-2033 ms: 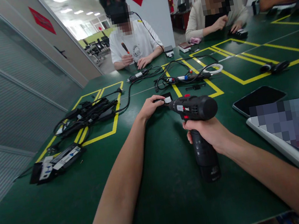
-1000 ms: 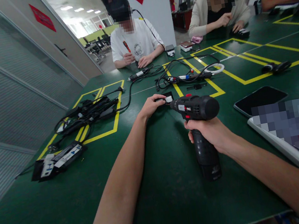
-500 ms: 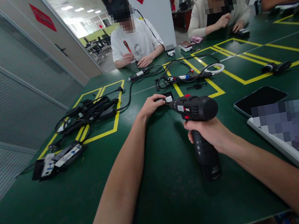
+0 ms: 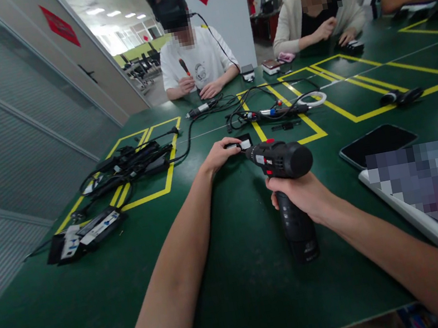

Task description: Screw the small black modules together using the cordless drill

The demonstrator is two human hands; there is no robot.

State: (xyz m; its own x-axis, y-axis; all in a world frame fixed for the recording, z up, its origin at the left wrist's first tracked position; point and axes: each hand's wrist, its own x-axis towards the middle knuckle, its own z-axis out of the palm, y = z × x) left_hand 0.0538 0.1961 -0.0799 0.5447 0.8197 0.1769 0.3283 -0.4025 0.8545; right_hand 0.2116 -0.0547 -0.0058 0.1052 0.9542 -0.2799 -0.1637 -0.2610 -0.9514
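Observation:
My right hand (image 4: pixel 301 196) is wrapped round the grip of a black cordless drill (image 4: pixel 285 175) with red trim. The drill's nose points away from me at a small black and white part (image 4: pixel 242 143) lying on the green table (image 4: pixel 238 273). My left hand (image 4: pixel 220 155) reaches forward with its fingers pinched on that part, holding it down right in front of the drill's tip.
A bundle of black cables and adapters (image 4: pixel 130 165) lies at the left inside yellow tape lines. Flat packets (image 4: pixel 87 233) sit nearer the left edge. A dark phone (image 4: pixel 376 143) and a white-edged tablet (image 4: pixel 419 219) lie at the right. People sit across the table; one holds a screwdriver (image 4: pixel 184 67).
The drill and my right hand have shifted slightly left and nearer to the part. My left hand stays pinched on the part.

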